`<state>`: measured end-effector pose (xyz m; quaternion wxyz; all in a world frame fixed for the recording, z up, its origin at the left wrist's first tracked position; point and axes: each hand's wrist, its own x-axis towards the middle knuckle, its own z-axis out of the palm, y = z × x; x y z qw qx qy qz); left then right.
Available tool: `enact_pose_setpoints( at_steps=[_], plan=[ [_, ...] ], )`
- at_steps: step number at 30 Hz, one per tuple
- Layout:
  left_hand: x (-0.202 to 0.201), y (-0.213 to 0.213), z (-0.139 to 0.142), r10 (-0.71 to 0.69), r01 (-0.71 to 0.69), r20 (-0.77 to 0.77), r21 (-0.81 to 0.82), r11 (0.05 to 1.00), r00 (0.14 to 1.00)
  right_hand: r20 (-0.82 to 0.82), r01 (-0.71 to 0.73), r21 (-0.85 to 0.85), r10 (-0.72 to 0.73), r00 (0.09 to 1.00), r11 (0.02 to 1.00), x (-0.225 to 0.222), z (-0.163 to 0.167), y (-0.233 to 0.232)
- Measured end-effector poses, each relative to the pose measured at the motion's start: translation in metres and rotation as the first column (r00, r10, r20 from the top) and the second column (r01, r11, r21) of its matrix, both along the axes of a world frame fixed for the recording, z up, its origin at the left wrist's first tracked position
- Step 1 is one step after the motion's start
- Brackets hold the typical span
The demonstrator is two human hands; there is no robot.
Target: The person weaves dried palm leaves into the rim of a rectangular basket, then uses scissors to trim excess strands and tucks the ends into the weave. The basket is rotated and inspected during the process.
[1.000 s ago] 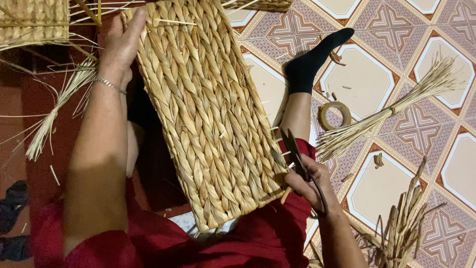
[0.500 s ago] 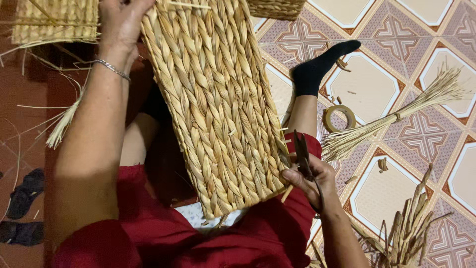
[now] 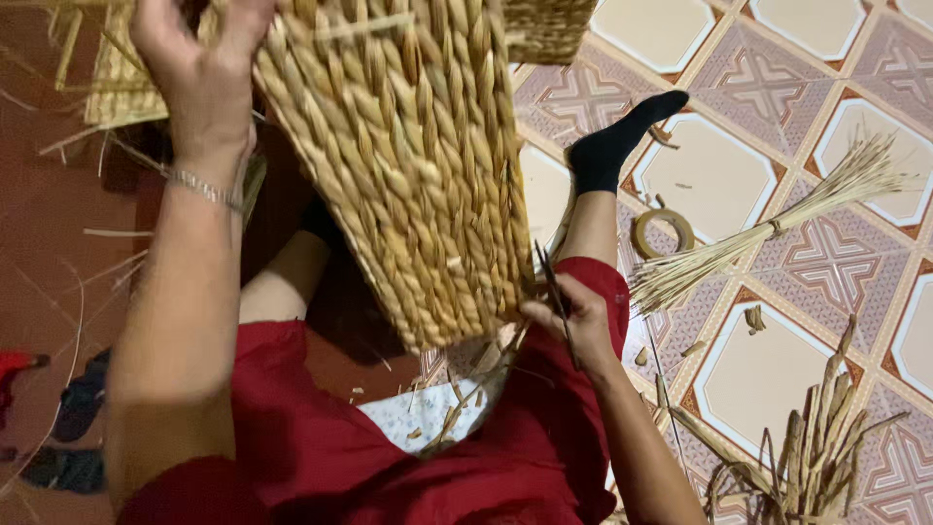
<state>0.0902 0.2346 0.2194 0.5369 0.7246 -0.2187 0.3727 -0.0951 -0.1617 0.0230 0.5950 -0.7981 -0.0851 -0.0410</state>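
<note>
A large woven straw basket [image 3: 408, 165] is held tilted over my lap. My left hand [image 3: 199, 73] grips its upper left edge, a bracelet on the wrist. My right hand [image 3: 573, 321] holds dark scissors [image 3: 554, 292] against the basket's lower right corner. I sit on the floor in red clothes, one leg stretched out in a black sock [image 3: 617, 146].
On the patterned tile floor lie a tied bundle of pale straw [image 3: 768, 243], a roll of tape [image 3: 663, 231] and a heap of dried fibre strands [image 3: 807, 457] at the lower right. Another woven piece [image 3: 112, 87] rests at the upper left. Fibre scraps lie on my lap.
The view has come closer. The basket has tilted and shifted toward the right, and its lower corner now meets my right hand with the scissors.
</note>
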Motion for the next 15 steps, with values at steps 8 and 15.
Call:
enact_pose_setpoints(
  at_steps=[8, 15],
  plan=[
    [-0.034, -0.026, 0.008, 0.091, -0.089, -0.004, 0.119, 0.989, 0.996, 0.278, 0.16, -0.056, -0.139, 0.951, 0.985, 0.003, 0.029, -0.025],
    [-0.053, -0.032, 0.0, 0.018, -0.018, -0.001, 0.101, 0.995, 1.0, 0.227, 0.022, -0.126, 0.007, 0.974, 0.992, 0.052, 0.084, -0.017]
  ],
)
